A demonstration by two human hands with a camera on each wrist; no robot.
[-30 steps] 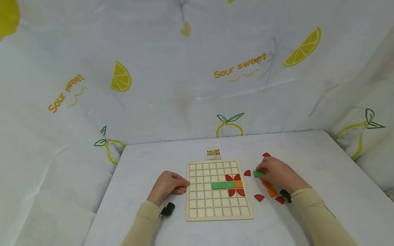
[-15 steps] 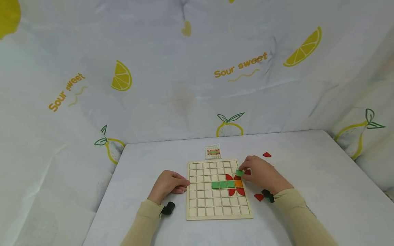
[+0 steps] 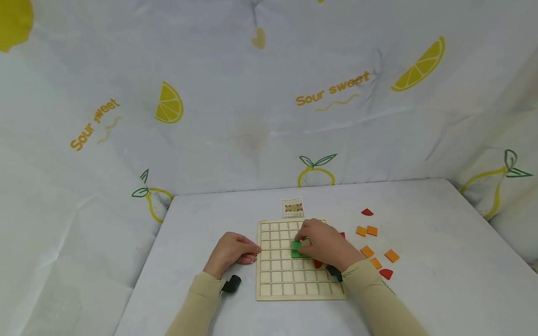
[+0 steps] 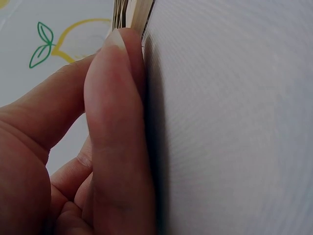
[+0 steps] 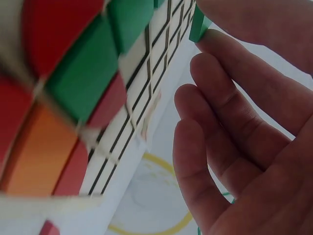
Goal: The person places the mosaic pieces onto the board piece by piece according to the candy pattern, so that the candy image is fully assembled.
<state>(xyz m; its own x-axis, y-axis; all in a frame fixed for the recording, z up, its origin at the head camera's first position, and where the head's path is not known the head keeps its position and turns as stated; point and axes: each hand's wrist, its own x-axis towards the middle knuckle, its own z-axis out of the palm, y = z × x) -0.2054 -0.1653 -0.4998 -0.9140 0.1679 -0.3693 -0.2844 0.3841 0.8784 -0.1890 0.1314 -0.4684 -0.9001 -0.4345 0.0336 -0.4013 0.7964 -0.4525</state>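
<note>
Right hand: reaches over the board from 2 o'clock, thumb and index finger of the right hand (image 3: 325, 242) pinching a green tile (image 5: 197, 25), the other fingers loosely bent; the fingertip hold probably leaves the tile's edges free for lining up with a cell.
Green tile: above the board just 11 o'clock of its middle; whether it touches a cell I cannot tell.
Left hand: at 9 o'clock, thumb and index finger of the left hand (image 3: 231, 252) pinch the board's edge, likely to stop it sliding.
Grid board: the grid board (image 3: 275, 279) lies flat on the table (image 3: 210, 214), bare cells toward 9 o'clock.
Set pieces: green squares (image 5: 80, 73) run in a row from an orange square (image 5: 41, 147) by the 3 o'clock edge, red quarter-rounds (image 5: 58, 29) flanking them.
Pattern card: the pattern card (image 3: 293, 208) lies beyond the board's 12 o'clock edge, presumably for easy viewing.
Loose pieces: five orange tiles (image 3: 367, 251) lie between 2 and 3 o'clock; one red piece (image 3: 367, 212) lies at 2, another just past 3.
In the way: the right hand and its sleeve (image 3: 370, 280) hide much of the pattern from above.
Backdrop: a lemon-print cloth (image 3: 231, 140) hangs past 12 o'clock.
</note>
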